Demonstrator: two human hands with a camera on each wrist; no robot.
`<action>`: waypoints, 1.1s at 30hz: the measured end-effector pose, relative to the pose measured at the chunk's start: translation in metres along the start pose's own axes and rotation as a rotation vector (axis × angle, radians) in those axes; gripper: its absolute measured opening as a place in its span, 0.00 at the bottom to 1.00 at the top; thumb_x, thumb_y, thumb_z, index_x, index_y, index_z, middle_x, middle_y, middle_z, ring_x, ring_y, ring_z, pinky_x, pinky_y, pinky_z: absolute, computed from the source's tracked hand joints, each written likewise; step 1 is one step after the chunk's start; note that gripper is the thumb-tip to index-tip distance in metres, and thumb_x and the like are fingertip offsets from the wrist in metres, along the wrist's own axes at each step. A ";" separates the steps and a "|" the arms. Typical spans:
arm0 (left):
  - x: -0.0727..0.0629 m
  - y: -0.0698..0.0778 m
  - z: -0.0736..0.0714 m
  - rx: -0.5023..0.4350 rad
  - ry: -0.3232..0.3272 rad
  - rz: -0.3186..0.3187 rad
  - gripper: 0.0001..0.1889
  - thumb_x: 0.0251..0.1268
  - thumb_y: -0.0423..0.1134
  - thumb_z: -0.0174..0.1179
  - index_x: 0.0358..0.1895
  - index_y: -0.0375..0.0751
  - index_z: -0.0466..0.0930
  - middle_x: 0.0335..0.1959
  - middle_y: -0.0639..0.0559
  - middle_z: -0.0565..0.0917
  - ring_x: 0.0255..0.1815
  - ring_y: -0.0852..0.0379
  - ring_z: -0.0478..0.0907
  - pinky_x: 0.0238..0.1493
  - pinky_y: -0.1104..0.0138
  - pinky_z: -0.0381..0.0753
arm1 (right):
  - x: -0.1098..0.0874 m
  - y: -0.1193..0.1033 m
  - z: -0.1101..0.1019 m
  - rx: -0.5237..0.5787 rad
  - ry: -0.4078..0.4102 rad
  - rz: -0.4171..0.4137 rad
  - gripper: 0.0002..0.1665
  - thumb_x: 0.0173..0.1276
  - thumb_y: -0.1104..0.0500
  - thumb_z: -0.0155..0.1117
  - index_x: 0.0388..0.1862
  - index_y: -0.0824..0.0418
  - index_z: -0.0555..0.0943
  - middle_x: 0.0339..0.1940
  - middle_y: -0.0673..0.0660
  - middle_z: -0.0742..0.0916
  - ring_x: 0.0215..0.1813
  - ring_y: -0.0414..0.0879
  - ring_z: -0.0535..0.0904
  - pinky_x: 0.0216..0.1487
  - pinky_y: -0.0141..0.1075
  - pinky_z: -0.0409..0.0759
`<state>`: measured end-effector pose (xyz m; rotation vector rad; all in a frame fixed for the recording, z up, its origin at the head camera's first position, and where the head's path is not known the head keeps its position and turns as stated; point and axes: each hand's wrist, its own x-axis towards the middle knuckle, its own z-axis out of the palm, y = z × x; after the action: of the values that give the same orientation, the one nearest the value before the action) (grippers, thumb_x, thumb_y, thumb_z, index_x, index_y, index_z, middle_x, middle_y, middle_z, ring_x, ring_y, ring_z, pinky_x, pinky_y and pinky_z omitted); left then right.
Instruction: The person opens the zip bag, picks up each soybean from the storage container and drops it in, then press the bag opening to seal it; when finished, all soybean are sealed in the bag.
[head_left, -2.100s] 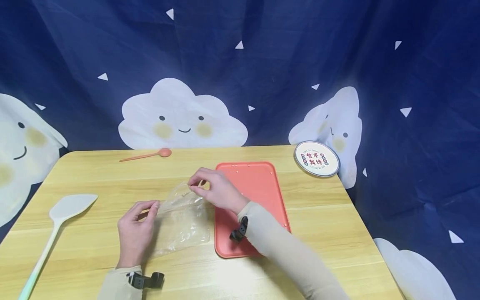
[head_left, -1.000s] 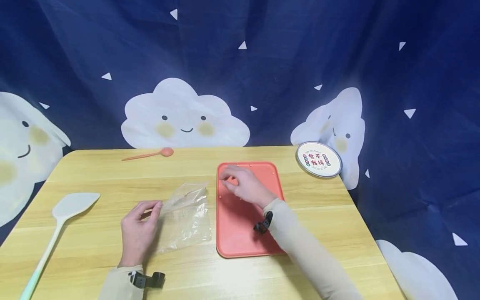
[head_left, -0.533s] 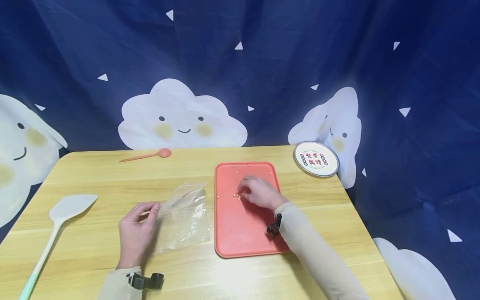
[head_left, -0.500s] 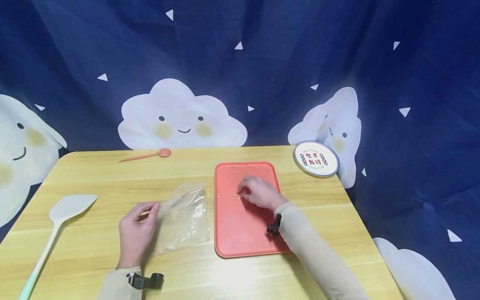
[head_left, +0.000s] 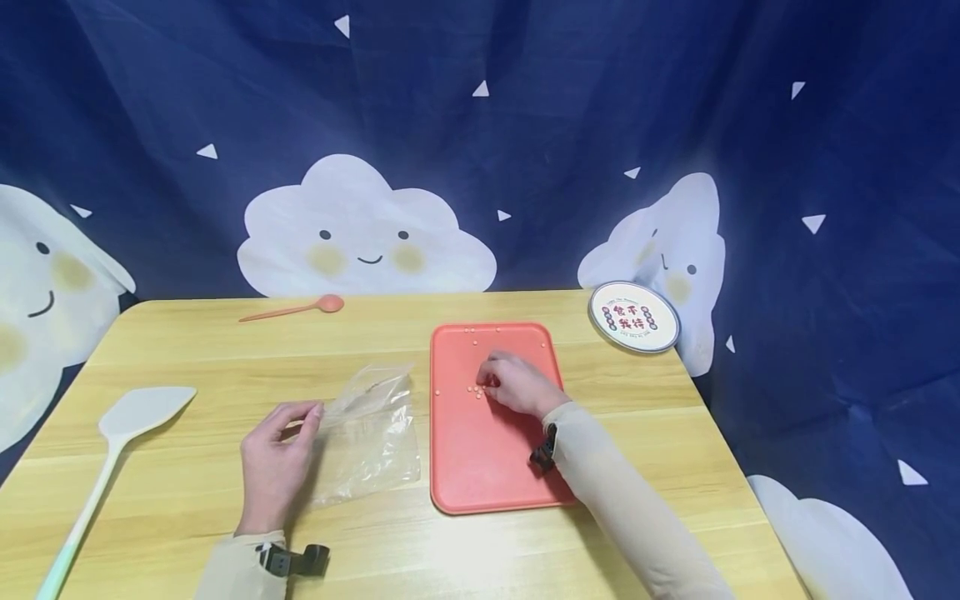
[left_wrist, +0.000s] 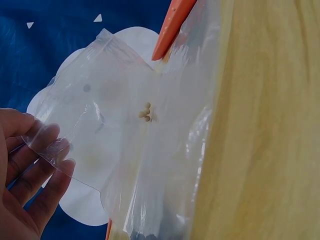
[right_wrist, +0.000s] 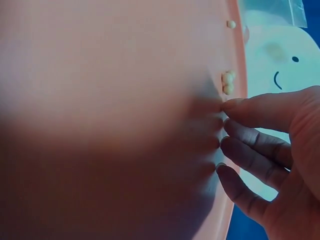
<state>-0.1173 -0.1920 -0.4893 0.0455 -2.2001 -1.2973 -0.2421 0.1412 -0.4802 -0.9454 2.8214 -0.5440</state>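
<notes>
- Left hand (head_left: 276, 467) had its fingers clamped on the edge of the clear plastic bag (head_left: 375, 450), bag spread from the fingertips toward the tray, on the counter (head_left: 375, 554)
- Bagged pellets (left_wrist: 147, 113) showed through the plastic, apart from the left fingers
- Right hand (head_left: 517, 387) was at the red tray (head_left: 487, 467), fingers bent, tips down at its surface and slightly apart; couldn't tell if a pellet sat between thumb and index
- Loose pellets (right_wrist: 228, 80) clustered just beside the right thumb tip, others near tray edges
- Spoon (head_left: 330, 303) at back, spatula (head_left: 138, 412) far left, plate (head_left: 633, 317) right of tray
</notes>
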 end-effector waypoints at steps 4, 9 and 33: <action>-0.001 0.000 0.000 -0.009 0.000 -0.009 0.03 0.61 0.26 0.66 0.37 0.33 0.87 0.36 0.48 0.87 0.38 0.69 0.79 0.41 0.80 0.79 | 0.000 0.001 0.002 -0.004 -0.001 0.005 0.07 0.63 0.65 0.69 0.36 0.53 0.83 0.36 0.46 0.78 0.41 0.43 0.77 0.47 0.36 0.79; -0.001 -0.001 0.000 0.001 0.005 -0.002 0.03 0.62 0.26 0.66 0.37 0.33 0.87 0.35 0.48 0.87 0.38 0.69 0.79 0.40 0.80 0.79 | 0.000 0.002 0.003 0.031 -0.015 0.049 0.05 0.64 0.64 0.68 0.35 0.55 0.81 0.35 0.47 0.78 0.39 0.43 0.77 0.45 0.37 0.79; 0.000 0.004 0.002 0.004 0.010 -0.006 0.02 0.62 0.27 0.66 0.36 0.33 0.87 0.34 0.49 0.86 0.37 0.69 0.79 0.39 0.80 0.79 | 0.027 -0.099 -0.021 0.558 0.265 -0.188 0.05 0.68 0.62 0.67 0.42 0.58 0.84 0.36 0.44 0.83 0.40 0.36 0.77 0.39 0.34 0.80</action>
<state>-0.1176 -0.1882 -0.4868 0.0601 -2.1959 -1.2930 -0.2125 0.0574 -0.4242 -1.0744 2.5478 -1.4779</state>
